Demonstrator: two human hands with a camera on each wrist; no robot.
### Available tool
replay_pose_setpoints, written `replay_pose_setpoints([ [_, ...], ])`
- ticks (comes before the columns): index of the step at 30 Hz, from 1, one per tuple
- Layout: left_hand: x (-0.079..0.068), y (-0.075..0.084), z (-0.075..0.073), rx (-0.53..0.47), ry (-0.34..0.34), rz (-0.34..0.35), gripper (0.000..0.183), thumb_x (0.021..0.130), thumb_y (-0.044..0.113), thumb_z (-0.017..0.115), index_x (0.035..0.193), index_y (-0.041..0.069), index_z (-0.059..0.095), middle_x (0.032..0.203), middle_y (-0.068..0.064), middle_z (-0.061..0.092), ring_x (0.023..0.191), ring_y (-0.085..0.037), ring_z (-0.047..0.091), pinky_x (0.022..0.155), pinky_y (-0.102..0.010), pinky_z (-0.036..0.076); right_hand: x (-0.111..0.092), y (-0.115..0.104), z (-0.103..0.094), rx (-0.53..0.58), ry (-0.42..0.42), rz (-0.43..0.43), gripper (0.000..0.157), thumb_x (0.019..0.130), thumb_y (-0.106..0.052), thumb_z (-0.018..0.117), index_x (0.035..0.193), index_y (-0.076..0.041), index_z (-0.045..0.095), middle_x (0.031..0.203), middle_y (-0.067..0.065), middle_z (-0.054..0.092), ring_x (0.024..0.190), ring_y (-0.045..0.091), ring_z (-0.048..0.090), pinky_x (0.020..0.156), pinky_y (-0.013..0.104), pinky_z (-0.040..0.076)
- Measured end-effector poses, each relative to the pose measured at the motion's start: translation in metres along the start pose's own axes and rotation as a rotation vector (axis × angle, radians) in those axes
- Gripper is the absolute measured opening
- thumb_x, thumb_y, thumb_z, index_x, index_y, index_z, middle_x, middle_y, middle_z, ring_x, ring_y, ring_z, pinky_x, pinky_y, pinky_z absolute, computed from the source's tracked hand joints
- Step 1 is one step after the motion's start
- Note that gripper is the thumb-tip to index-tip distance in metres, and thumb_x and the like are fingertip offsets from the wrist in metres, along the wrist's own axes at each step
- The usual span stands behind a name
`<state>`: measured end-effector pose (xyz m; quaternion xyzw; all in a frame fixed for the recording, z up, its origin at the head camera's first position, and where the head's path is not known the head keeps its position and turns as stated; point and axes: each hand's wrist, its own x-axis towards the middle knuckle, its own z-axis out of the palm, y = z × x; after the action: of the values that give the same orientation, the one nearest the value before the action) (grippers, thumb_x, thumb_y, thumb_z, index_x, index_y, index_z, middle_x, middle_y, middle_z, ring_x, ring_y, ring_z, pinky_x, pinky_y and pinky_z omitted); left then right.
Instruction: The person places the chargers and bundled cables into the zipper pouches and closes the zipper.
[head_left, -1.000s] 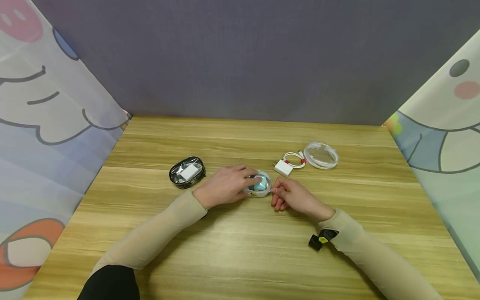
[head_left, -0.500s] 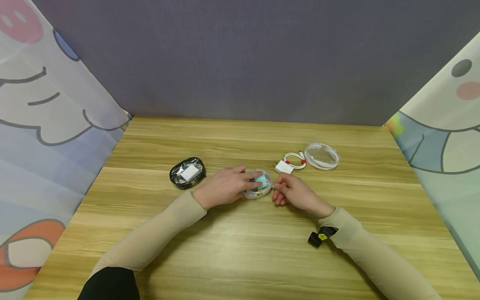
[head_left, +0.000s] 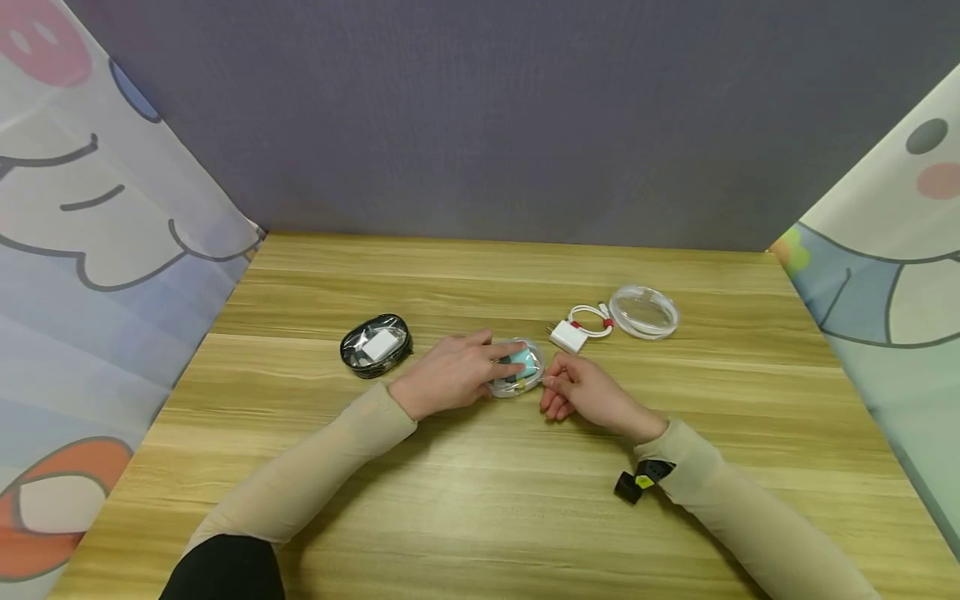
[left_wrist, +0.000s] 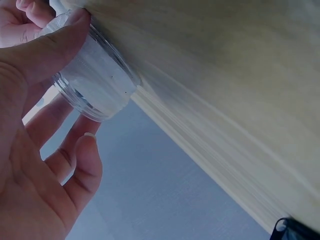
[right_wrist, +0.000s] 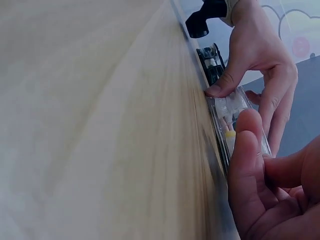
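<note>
A small round clear zip pouch [head_left: 528, 379] lies mid-table, with a light-blue block [head_left: 522, 364] and something dark inside. My left hand [head_left: 452, 373] holds it from the left, fingers over the top and thumb [left_wrist: 60, 47] along its near side. At the pouch's right edge, my right hand [head_left: 588, 392] pinches a small pale tab that looks like the zipper pull; the fingertips largely hide it. In the right wrist view, my right thumb and forefinger [right_wrist: 247, 145] meet at the rim of the pouch, and a yellow bit [right_wrist: 230, 134] shows through its side.
A black-rimmed clear pouch [head_left: 377, 345] with a white block inside sits to the left. Behind my right hand lie a white charger plug [head_left: 568, 336], a coiled white cable [head_left: 590, 321] with red ties, and another clear pouch [head_left: 644, 312]. A grey panel [head_left: 495, 125] stands behind the table.
My right hand shifted slightly away from me along the pouch's edge, then back toward me. My left hand stays on the pouch, which has barely moved.
</note>
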<state>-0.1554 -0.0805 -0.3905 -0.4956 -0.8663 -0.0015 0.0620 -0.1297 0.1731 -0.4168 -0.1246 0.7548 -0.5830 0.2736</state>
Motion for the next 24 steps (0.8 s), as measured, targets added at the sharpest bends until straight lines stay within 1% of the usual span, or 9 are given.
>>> replay_pose_setpoints([
  [7, -0.0003, 0.0002, -0.0001, -0.013, 0.008, 0.002, 0.059, 0.079, 0.023, 0.085, 0.135, 0.029, 0.065, 0.147, 0.005, 0.051, 0.097, -0.022, 0.054, 0.062, -0.031, 0.052, -0.001, -0.0013, 0.0038, 0.092, -0.016, 0.025, 0.013, 0.105, -0.002, 0.042, 0.101, 0.009, 0.046, 0.082, 0.017, 0.069, 0.068, 0.022, 0.069, 0.06, 0.03, 0.058],
  [10, -0.0003, 0.0005, -0.0006, -0.025, 0.011, 0.002, 0.058, 0.08, 0.021, 0.084, 0.134, 0.029, 0.065, 0.147, 0.005, 0.051, 0.098, -0.023, 0.055, 0.063, -0.031, 0.052, -0.0017, -0.0017, 0.0039, 0.09, -0.019, 0.022, 0.013, 0.105, -0.003, 0.042, 0.101, 0.01, 0.046, 0.082, 0.018, 0.069, 0.068, 0.022, 0.069, 0.06, 0.03, 0.058],
  [16, 0.0002, 0.0, -0.0007, -0.04, 0.005, 0.011, 0.058, 0.08, 0.022, 0.084, 0.134, 0.028, 0.065, 0.148, 0.005, 0.051, 0.102, -0.023, 0.055, 0.072, -0.032, 0.054, -0.0023, -0.0005, 0.0019, 0.069, -0.024, 0.016, 0.017, 0.106, -0.006, 0.044, 0.103, 0.01, 0.047, 0.084, 0.018, 0.069, 0.07, 0.023, 0.069, 0.062, 0.032, 0.059],
  [24, 0.0, -0.0011, -0.0019, -0.042, 0.003, 0.022, 0.058, 0.081, 0.023, 0.084, 0.135, 0.027, 0.065, 0.148, 0.004, 0.05, 0.099, -0.022, 0.054, 0.073, -0.032, 0.053, -0.0018, 0.0006, 0.0001, 0.09, -0.014, 0.022, 0.017, 0.105, -0.007, 0.046, 0.107, 0.01, 0.048, 0.085, 0.018, 0.069, 0.071, 0.021, 0.069, 0.063, 0.031, 0.058],
])
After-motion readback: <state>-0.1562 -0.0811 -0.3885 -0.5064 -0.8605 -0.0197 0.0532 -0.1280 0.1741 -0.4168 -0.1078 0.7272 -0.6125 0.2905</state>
